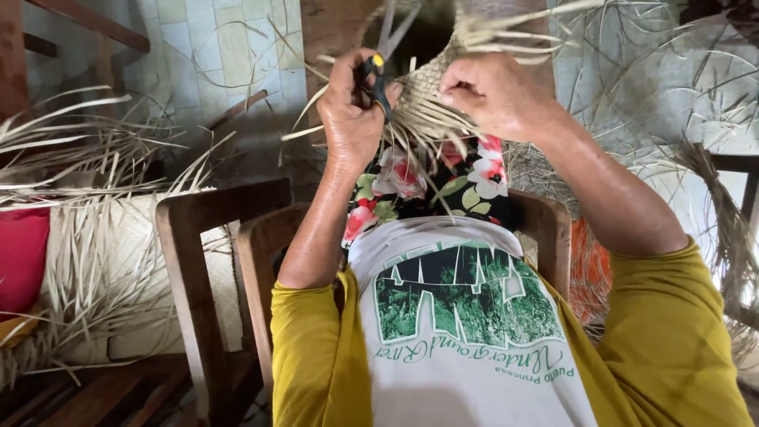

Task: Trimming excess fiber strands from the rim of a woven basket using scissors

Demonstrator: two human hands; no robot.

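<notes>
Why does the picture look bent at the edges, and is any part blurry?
Head view: a wide lens bows the chair and arms outward; soft daylight, no glare. The left hand with scissors and the right hand on the woven piece look slightly soft; the dark gap above them hides detail.

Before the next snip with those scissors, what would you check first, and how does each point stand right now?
1. Left hand grips the scissors: ok.
2. Right hand steadies the woven straw piece: ok.
3. Right fingers clear of the blades: cannot tell, blades hidden among strands.
4. Blades open or shut: cannot tell.
5. Loose strands hanging free below the weave: ok.
6. Wooden chair apart from both hands: ok.
</notes>
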